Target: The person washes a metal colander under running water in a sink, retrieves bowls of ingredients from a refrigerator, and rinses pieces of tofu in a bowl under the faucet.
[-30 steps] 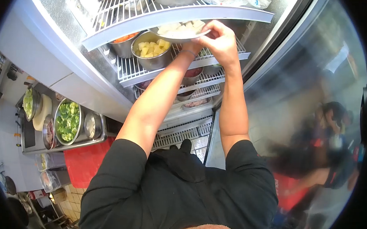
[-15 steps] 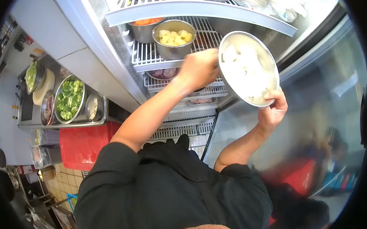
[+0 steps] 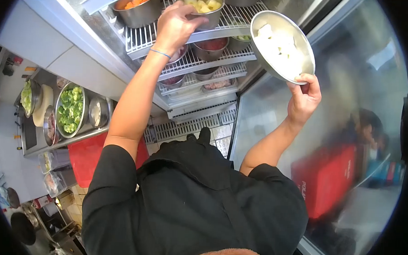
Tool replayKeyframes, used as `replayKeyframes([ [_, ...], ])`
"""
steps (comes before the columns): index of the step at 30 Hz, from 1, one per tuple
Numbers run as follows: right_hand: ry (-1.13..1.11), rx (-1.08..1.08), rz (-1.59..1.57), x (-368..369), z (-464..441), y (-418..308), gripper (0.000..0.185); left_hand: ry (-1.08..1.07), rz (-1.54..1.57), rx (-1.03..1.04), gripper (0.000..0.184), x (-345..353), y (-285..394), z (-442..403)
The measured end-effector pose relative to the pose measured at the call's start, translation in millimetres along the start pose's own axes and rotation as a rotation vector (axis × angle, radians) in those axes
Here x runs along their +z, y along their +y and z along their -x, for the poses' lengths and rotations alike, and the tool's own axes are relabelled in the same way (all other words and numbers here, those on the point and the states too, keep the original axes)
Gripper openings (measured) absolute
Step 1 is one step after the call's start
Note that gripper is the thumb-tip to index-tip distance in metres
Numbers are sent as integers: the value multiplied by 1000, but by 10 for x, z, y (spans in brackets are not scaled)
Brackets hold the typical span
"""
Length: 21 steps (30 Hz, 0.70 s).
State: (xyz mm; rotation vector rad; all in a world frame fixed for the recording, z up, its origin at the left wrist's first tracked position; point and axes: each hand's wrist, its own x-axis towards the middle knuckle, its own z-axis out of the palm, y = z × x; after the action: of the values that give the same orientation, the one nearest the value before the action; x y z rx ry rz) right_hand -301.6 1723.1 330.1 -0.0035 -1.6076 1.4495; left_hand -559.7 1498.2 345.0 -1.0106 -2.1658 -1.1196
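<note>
My right hand [image 3: 304,97] grips the lower rim of a metal bowl [image 3: 257,43], held tilted in front of the open fridge. Several white chunks [image 3: 280,44], of a kind I cannot make out, lie in it. My left hand [image 3: 176,26], with a blue band at the wrist, is at the front left of a steel pot [image 3: 211,20] of pale yellow cubes [image 3: 204,5]. Its thumb and fingers are apart; whether they touch the pot is unclear. Left of that hand stands a pot [image 3: 138,16] of orange pieces on the same wire shelf [image 3: 141,42].
Lower shelves hold a bowl of red food [image 3: 211,46] and other bowls. The glass fridge door [image 3: 267,144] stands open at right. At left, a steel counter [image 3: 29,133] bears a bowl of broccoli [image 3: 71,110] and smaller bowls, near a red lid-like surface [image 3: 86,156].
My left hand has moved from beside the bowl up and left to the pot of yellow cubes. The bowl has risen slightly in view; the camera has shifted, showing more lower shelves.
</note>
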Motion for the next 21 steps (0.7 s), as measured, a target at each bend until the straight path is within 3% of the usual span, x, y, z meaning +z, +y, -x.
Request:
replayKeyframes([
  [1,-3,-13,21,-21,10,-17,25,61,30,118,27,14,37,-21],
  [4,8,-38,80,-80,79,-69,26,73,525,-69,21,-86,345,54],
  [6,-1,-20,112,-132,125,-80,28,43,378,71,19,-218,366,142],
  [10,6,-8,112,-188,227,-56,29,-211,406,95,15,-560,672,642],
  [14,5,-5,186,-142,296,-116,23,-436,553,-175,24,-324,543,1504],
  [16,7,2,219,-174,312,-86,23,-460,463,-87,26,-177,469,1822],
  [18,3,15,218,-197,339,-62,24,-478,430,-208,23,-202,517,1943],
  [21,15,9,176,-168,344,-46,25,-351,456,-145,22,-373,541,1751],
])
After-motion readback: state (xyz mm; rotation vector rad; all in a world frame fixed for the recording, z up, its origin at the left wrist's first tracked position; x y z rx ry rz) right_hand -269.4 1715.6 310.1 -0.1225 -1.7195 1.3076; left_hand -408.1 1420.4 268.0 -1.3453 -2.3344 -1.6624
